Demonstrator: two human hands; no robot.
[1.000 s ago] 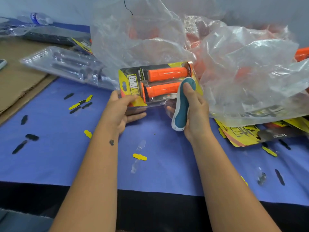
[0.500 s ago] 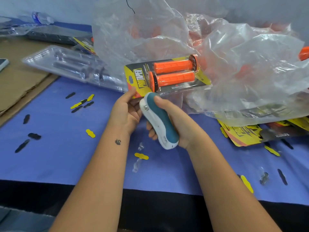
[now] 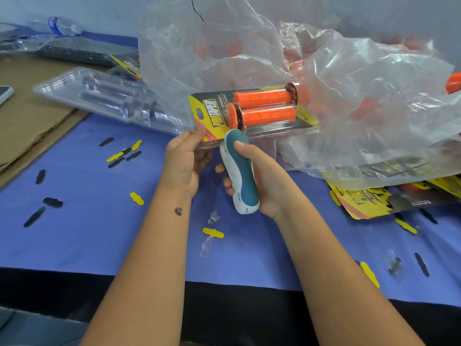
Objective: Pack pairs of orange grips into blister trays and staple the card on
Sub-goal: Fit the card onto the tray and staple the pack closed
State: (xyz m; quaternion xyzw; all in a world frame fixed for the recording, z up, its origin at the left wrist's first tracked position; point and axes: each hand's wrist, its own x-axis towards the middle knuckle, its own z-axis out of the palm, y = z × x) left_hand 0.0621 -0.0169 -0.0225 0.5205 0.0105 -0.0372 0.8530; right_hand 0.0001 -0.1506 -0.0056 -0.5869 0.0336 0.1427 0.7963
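Pale grey-blue wall (image 3: 374,11) behind work surface. Table (image 3: 82,221) covered with blue-violet cloth, black front edge (image 3: 224,308) along near side. Brown cardboard sheet (image 3: 30,121) lying flat at left end of table. Thin dark wire (image 3: 197,11) hanging against wall. Light soft, even; faint shadows only.

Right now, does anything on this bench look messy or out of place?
Yes: small yellow and black card cut-outs lie scattered over the blue table cover, and a crumpled clear plastic bag sprawls over the stack of printed cards.
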